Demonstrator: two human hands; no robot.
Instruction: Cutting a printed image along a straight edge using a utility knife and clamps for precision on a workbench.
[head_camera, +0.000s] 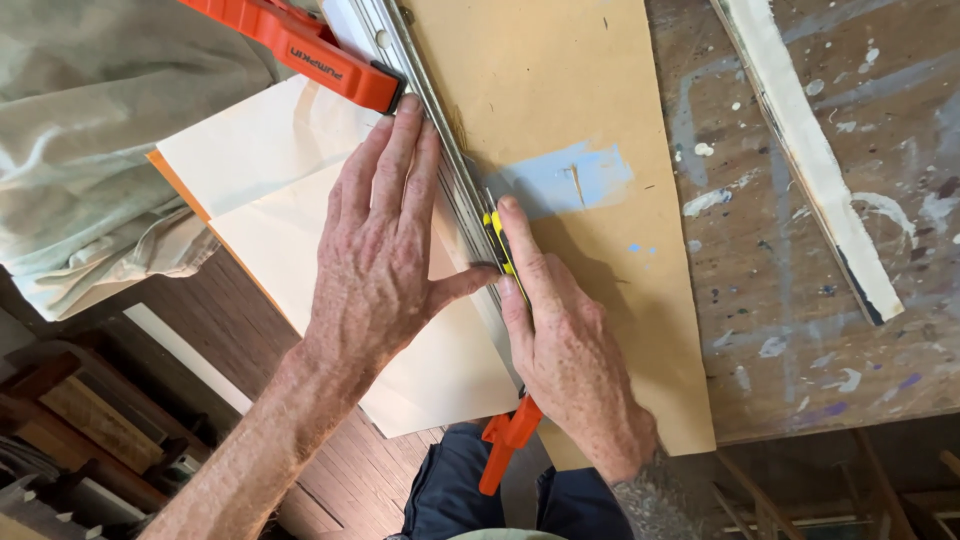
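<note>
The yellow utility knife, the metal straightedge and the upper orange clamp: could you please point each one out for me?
yellow utility knife (497, 238): head view, on its yellow body just ahead of the right forefinger.
metal straightedge (418, 75): head view, on the bare rail above the left fingertips.
upper orange clamp (300, 45): head view, on its orange bar.

The paint-spattered wooden surface (800, 330) carries a brown board (560, 90) across its left part, and a white strip (810, 150) lies at two o'clock from the board.

light: bright, even daylight | shadows: soft, right of hands | focus: sharp | lower-left: dim
</note>
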